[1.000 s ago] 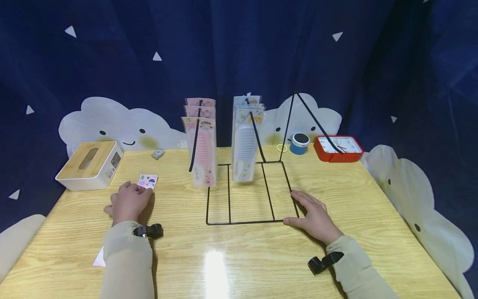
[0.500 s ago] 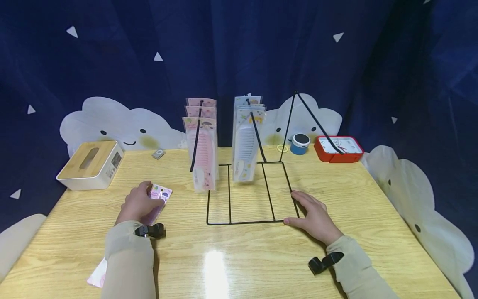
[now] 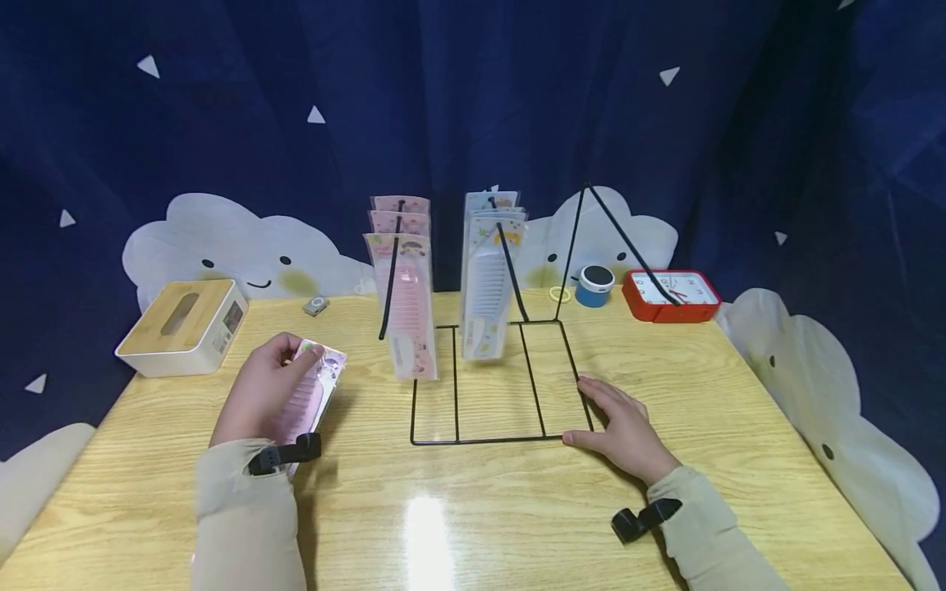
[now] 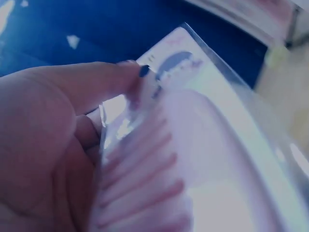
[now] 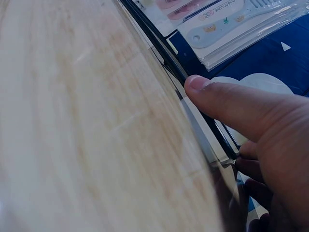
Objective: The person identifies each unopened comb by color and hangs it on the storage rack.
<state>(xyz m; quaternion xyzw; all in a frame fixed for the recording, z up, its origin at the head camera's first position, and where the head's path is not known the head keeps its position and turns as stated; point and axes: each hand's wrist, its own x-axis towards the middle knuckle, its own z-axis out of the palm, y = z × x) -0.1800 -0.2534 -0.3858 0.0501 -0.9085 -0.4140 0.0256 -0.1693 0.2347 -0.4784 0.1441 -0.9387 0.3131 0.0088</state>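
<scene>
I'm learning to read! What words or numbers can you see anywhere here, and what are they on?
"PLASTIC COMB": on the blue comb packet, in the right wrist view.
Red clock: numbers ring its face, too small to read.
Pink comb packet held by the left hand: printed pictures and marks, too blurred to read.
Hanging pink comb packets: print too small to read.
White box with a wooden lid: side panel unreadable.
</scene>
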